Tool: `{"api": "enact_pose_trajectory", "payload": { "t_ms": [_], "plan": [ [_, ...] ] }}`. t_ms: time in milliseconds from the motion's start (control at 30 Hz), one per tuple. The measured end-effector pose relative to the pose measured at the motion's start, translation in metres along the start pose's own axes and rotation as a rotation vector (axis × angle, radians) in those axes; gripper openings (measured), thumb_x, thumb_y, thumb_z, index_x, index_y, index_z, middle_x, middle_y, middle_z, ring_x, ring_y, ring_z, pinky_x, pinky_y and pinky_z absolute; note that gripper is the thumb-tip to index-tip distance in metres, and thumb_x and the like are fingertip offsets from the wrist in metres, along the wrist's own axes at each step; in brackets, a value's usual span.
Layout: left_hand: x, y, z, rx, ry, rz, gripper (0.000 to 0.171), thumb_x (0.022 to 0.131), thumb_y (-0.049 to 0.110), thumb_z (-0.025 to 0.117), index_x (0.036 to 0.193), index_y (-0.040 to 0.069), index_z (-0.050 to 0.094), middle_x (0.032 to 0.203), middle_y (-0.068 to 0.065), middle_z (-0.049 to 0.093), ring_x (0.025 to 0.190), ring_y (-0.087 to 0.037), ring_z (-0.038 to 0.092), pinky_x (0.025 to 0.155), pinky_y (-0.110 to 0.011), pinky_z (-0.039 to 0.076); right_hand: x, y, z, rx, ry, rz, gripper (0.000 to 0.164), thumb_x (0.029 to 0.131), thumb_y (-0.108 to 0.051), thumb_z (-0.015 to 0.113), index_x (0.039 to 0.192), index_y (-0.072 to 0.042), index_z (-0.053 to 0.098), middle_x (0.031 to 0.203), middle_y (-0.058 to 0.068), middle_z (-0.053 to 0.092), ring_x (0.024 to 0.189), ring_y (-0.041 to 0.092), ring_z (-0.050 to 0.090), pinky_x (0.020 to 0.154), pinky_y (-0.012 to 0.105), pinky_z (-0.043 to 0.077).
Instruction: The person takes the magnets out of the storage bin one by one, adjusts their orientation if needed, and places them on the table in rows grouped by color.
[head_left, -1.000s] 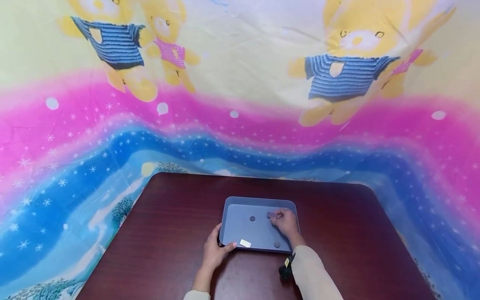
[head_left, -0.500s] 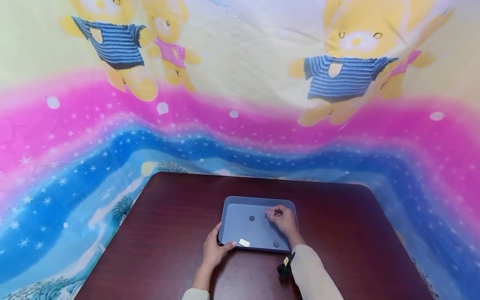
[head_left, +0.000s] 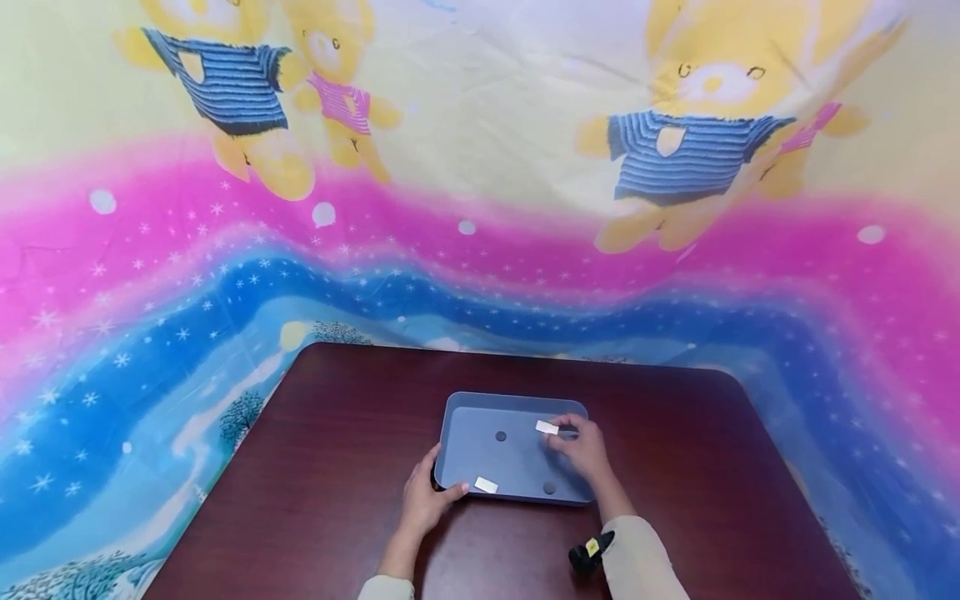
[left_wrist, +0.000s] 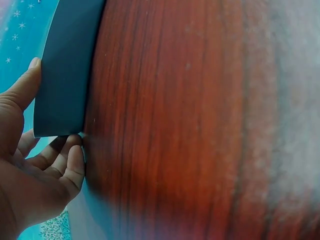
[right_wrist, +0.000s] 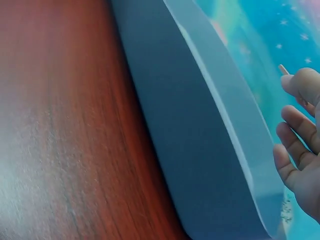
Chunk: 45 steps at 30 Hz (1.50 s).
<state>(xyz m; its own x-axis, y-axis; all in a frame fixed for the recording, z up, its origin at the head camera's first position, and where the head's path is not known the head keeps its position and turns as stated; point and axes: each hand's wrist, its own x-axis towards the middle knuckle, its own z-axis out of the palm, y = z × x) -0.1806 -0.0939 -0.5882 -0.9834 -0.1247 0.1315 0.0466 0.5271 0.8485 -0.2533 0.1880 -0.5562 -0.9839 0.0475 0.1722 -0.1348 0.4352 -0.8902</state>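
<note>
tray [head_left: 491, 462] on table [head_left: 690, 467]; tile [head_left: 486, 484] inside, toward near left corner.

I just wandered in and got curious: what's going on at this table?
A person's left hand holds the near left corner of a shallow blue-grey rectangular tray on a red-brown wood-grain table. Their right hand pinches a small flat white rectangle above the tray. Inside lie a second white rectangle near the front edge, a small dark round disc near the middle, and another disc toward the front right.
</note>
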Motion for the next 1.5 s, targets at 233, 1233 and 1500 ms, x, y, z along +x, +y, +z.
{"api": "enact_pose_trajectory", "payload": {
  "t_ms": [233,1233,1500],
  "plan": [
    [0.000,0.000,-0.003,0.014,-0.036,-0.024,0.087,0.063,0.031,0.086,0.135,0.005,0.045,0.124,-0.023,0.051,0.111,-0.038,0.048,0.089,-0.050,0.038,-0.010,0.002,-0.024,-0.002,0.004,0.047,0.023,0.072,-0.005,0.078,0.093,-0.007,0.068,0.102,0.012,0.063,0.076,0.023,0.058,0.061,0.032,0.049],
    [0.004,-0.001,-0.014,0.003,-0.064,-0.023,0.090,0.062,0.030,0.087,0.137,0.006,0.044,0.122,-0.022,0.052,0.108,-0.037,0.049,0.089,-0.049,0.039,-0.020,0.057,-0.097,-0.180,-0.016,0.070,0.024,0.076,-0.021,0.078,0.094,-0.007,0.068,0.095,0.010,0.064,0.085,0.025,0.052,0.069,0.034,0.042],
    [0.004,0.000,-0.010,0.002,-0.059,0.000,0.088,0.062,0.032,0.086,0.136,0.005,0.045,0.124,-0.023,0.051,0.112,-0.040,0.047,0.090,-0.051,0.038,-0.019,0.078,-0.099,-0.175,-0.086,0.138,0.019,0.076,-0.012,0.077,0.092,-0.005,0.068,0.085,0.007,0.064,0.072,0.020,0.054,0.061,0.029,0.045]
  ]
}}
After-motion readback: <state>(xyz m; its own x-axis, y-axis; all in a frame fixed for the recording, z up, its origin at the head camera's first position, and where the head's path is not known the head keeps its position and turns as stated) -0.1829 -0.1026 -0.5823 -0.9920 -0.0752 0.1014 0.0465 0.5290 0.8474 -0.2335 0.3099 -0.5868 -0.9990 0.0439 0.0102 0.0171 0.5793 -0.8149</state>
